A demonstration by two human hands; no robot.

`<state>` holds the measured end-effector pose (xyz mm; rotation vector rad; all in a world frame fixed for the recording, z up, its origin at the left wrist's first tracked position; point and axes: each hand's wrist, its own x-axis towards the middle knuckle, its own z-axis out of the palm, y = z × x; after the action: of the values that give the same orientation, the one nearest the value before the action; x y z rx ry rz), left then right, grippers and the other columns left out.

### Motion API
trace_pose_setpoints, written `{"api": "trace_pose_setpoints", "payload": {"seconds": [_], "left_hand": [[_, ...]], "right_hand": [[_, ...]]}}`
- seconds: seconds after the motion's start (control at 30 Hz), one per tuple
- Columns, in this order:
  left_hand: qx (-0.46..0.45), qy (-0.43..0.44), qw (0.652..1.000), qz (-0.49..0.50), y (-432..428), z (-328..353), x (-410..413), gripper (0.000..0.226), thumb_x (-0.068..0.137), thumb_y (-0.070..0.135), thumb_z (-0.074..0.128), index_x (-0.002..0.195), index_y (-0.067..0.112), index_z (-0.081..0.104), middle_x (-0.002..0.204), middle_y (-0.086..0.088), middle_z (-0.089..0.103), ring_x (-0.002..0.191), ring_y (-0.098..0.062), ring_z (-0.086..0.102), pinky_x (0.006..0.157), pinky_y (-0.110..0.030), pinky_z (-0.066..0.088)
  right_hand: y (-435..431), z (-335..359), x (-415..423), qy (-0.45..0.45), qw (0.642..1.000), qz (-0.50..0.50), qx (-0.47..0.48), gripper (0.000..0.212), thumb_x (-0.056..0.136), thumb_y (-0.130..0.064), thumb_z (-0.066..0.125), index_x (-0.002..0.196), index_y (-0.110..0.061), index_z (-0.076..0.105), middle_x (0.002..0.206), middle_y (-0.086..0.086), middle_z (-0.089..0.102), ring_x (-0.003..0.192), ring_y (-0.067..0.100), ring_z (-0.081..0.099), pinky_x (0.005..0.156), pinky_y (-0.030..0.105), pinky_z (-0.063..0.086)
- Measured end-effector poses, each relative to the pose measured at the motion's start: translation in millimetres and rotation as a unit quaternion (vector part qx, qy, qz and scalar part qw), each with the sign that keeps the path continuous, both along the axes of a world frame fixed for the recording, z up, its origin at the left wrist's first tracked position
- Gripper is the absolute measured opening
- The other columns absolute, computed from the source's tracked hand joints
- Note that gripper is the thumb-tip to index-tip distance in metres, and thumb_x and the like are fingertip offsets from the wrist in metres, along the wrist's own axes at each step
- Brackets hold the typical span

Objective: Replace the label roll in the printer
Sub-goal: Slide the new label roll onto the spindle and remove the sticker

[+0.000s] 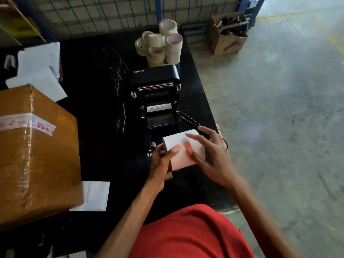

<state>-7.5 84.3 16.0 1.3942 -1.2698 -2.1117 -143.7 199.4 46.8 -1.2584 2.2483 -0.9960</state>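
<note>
A black label printer (pixel 158 97) stands on the black table (pixel 93 108) with its lid swung open toward the back, showing rollers inside. Just in front of it I hold a white label roll (pixel 178 142) lying on its side. My left hand (pixel 162 161) grips the roll's left end, thumb on top. My right hand (pixel 210 155) rests its spread fingers across the roll's top and right side. The roll's underside and core are hidden.
A large taped cardboard box (pixel 35 151) fills the table's left side, with white sheets (pixel 39 69) behind it and a paper (pixel 95 196) in front. Several tape rolls (pixel 160 43) are stacked behind the printer. A box of parts (pixel 229 32) sits on the concrete floor at right.
</note>
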Motion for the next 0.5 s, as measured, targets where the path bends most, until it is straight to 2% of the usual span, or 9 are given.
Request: {"api": "trace_pose_setpoints", "payload": {"seconds": [0.07, 0.17, 0.23, 0.33, 0.5], "left_hand": [[-0.042, -0.014, 0.999, 0.001, -1.2, 0.0, 0.3, 0.073, 0.053, 0.052, 0.08, 0.116, 0.019, 0.066, 0.109, -0.014, 0.072, 0.098, -0.031, 0.071, 0.082, -0.047, 0.059], [-0.074, -0.023, 0.997, 0.003, 0.0, -0.1, 2.1, 0.083, 0.048, 0.054, 0.081, 0.12, 0.017, 0.061, 0.11, -0.012, 0.07, 0.096, -0.024, 0.07, 0.07, -0.031, 0.058], [-0.073, -0.017, 0.997, 0.0, 0.4, -1.1, 3.4, 0.086, 0.047, 0.053, 0.082, 0.122, 0.017, 0.059, 0.11, -0.012, 0.069, 0.094, -0.023, 0.071, 0.063, -0.022, 0.056], [-0.067, -0.01, 0.998, -0.007, 0.0, -2.2, 4.6, 0.09, 0.047, 0.053, 0.083, 0.125, 0.017, 0.057, 0.109, -0.009, 0.069, 0.093, -0.021, 0.072, 0.06, -0.019, 0.055], [-0.049, -0.015, 0.999, -0.015, 1.8, -4.4, 3.7, 0.094, 0.046, 0.052, 0.084, 0.129, 0.019, 0.054, 0.11, -0.007, 0.068, 0.093, -0.021, 0.072, 0.059, -0.022, 0.057]], "right_hand": [[-8.0, 6.3, 3.4, 0.058, 0.998, 0.001, 0.0, 0.03, 0.096, -0.039, 0.063, 0.124, -0.031, 0.069, 0.146, 0.001, 0.049, 0.137, 0.021, 0.043, 0.105, 0.042, 0.047], [-14.5, 13.8, 4.0, 0.128, 0.991, -0.008, 0.02, 0.018, 0.089, -0.025, 0.073, 0.106, -0.021, 0.077, 0.136, 0.002, 0.059, 0.13, 0.024, 0.048, 0.098, 0.048, 0.052], [-15.2, 17.5, 2.6, 0.146, 0.988, -0.005, 0.039, 0.014, 0.086, -0.026, 0.076, 0.1, -0.021, 0.077, 0.132, 0.001, 0.061, 0.128, 0.024, 0.049, 0.096, 0.049, 0.052], [-13.5, 21.8, 3.0, 0.149, 0.987, 0.005, 0.066, 0.016, 0.085, -0.031, 0.076, 0.099, -0.023, 0.075, 0.131, 0.0, 0.062, 0.129, 0.024, 0.049, 0.101, 0.049, 0.05], [-8.8, 26.4, -2.9, 0.166, 0.979, 0.025, 0.117, 0.018, 0.085, -0.036, 0.077, 0.099, -0.024, 0.076, 0.133, 0.0, 0.061, 0.13, 0.024, 0.049, 0.105, 0.046, 0.047]]}}
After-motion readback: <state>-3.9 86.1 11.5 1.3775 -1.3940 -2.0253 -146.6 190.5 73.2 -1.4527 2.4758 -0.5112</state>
